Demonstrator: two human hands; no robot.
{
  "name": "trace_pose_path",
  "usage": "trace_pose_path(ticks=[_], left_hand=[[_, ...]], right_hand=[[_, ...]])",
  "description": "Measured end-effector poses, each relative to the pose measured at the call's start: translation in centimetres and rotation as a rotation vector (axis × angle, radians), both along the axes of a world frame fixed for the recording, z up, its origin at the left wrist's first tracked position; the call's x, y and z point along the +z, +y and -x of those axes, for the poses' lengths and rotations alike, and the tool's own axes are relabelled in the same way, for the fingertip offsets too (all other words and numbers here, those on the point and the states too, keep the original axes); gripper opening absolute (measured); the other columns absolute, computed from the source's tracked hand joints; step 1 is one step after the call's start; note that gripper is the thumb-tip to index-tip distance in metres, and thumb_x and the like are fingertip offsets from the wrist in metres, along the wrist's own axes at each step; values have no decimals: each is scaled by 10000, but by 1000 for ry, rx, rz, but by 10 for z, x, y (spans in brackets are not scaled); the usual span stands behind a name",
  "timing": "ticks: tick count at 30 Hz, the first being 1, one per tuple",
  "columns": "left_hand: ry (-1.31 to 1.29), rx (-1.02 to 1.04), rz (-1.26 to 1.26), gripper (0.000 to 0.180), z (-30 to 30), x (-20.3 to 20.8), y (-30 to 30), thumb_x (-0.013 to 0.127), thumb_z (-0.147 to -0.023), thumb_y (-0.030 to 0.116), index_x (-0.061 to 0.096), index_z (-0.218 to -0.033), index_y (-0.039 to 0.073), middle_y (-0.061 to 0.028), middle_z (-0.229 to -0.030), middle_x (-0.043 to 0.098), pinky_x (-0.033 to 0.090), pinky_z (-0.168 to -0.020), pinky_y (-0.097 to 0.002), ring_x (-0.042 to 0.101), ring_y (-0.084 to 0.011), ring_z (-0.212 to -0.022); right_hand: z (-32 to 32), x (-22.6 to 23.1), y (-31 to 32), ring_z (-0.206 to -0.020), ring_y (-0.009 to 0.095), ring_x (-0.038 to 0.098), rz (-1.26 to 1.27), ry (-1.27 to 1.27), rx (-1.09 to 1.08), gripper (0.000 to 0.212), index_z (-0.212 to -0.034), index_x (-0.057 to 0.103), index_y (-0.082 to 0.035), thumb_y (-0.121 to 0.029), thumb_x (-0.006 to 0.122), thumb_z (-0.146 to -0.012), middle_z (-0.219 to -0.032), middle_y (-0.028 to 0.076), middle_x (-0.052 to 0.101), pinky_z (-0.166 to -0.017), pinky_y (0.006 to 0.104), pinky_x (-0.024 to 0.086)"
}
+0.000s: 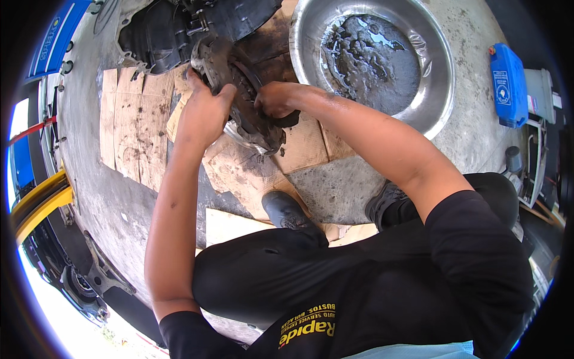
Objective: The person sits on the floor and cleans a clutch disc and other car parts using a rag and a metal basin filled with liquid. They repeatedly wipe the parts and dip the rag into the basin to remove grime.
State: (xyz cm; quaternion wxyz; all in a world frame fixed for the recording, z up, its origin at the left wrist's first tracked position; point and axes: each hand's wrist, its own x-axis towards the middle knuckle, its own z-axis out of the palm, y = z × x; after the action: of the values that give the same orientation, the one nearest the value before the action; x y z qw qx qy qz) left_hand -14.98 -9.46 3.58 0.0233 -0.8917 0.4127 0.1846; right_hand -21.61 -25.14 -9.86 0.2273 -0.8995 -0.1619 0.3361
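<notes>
A grimy metal housing part (230, 84), caked with dark grease and with an uneven rim, stands tilted over stained cardboard. My left hand (206, 110) grips its left edge, fingers wrapped behind it and thumb along the near side. Curled against the inner right side of the part is my right hand (278, 100). Its fingers are closed; what they hold, if anything, is hidden, though a dark edge shows just below them. Beyond the part lies a larger blackened casing (158, 42).
A wide steel basin (442, 78) with dark, foamy liquid stands at the right. Flattened cardboard (140, 125) covers part of the concrete floor. Further right is a blue jug (508, 84) beside a pale bucket (539, 96). A yellow metal bar (42, 203) is at the left.
</notes>
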Motion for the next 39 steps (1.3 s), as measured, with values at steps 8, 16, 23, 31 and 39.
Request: trace_pose_path(ticks=[8, 16, 23, 31, 39], left_hand=[[205, 476, 225, 982, -1, -7, -1, 416, -984, 633, 56, -1572, -66, -375, -1409, 482, 377, -1091, -471, 479, -506, -1314], [266, 487, 265, 962, -1, -3, -10, 392, -999, 642, 85, -1572, -68, -368, -1448, 450, 343, -1127, -439, 429, -485, -1375], [263, 489, 244, 957, -2, -5, -2, 400, -1002, 629, 64, -1575, -59, -357, -1441, 466, 349, -1119, -443, 441, -483, -1365], [252, 434, 284, 973, -5, -9, 2, 403, -992, 639, 63, -1572, -64, -358, -1414, 493, 360, -1111, -447, 461, -490, -1344], [256, 495, 210, 960, -3, 2, -5, 416, -989, 601, 43, -1573, -63, -368, -1407, 492, 362, -1107, -456, 469, -498, -1331]], right_hand=[[-21, 25, -26, -862, 231, 724, -899, 526, -872, 296, -1163, 703, -40, -128, 523, -945, -1029, 90, 735, -717, 429, 579], [-70, -10, -8, -751, 245, 713, -1794, 696, -1712, 196, -966, 707, -98, -150, 518, -979, -885, 86, 730, -634, 451, 556], [-34, -27, 13, -1033, 313, 642, -1315, 273, -1967, 273, -1175, 572, -66, -79, 589, -903, -1132, 176, 631, -803, 488, 474], [12, 1, 32, -1258, 448, 487, -574, -661, -1237, 519, -1306, 454, -75, -77, 683, -840, -1283, 269, 492, -1060, 473, 440], [-30, -54, 27, -1202, 402, 578, -169, -451, -1015, 326, -1193, 670, -42, -159, 495, -944, -1209, 226, 587, -988, 473, 501]])
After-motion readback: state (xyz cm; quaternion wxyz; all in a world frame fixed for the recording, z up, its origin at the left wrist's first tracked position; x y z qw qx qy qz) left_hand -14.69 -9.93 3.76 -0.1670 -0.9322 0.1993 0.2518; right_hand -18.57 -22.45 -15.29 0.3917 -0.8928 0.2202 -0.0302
